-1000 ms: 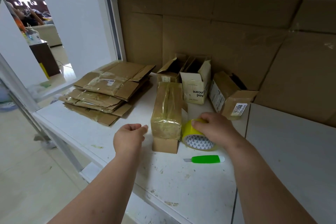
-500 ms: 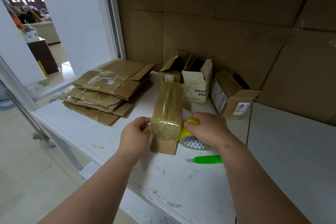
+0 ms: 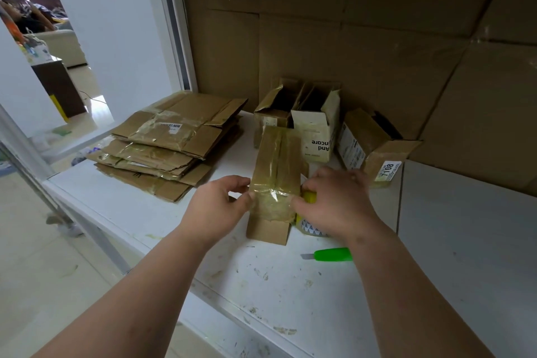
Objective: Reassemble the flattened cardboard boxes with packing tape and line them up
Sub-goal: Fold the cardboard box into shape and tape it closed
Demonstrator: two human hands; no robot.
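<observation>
The taped box (image 3: 274, 183) stands on the white shelf (image 3: 290, 285) near the middle of the view, its top glossy with packing tape, and both hands are on it. The left hand (image 3: 216, 206) comes in from seven o'clock and its thumb and fingertips pinch the box's left edge; how far the fingers wrap behind that side is hidden. The right hand (image 3: 337, 200) comes from five o'clock, fingers curled against the box's right edge, and it covers most of the yellow tape roll (image 3: 309, 216) sitting just at three o'clock of the box, so I cannot tell whether it grips the roll, the box, or both. Only a yellow sliver and a patterned patch of the roll peek out. A green utility knife (image 3: 331, 254) lies at five o'clock of the box, its handle end cut off by the right forearm. At ten o'clock sits the stack of flattened boxes (image 3: 171, 145); at twelve to two o'clock three open boxes (image 3: 316, 128) stand against the cardboard backing (image 3: 363, 46), their insides too dark to read.
</observation>
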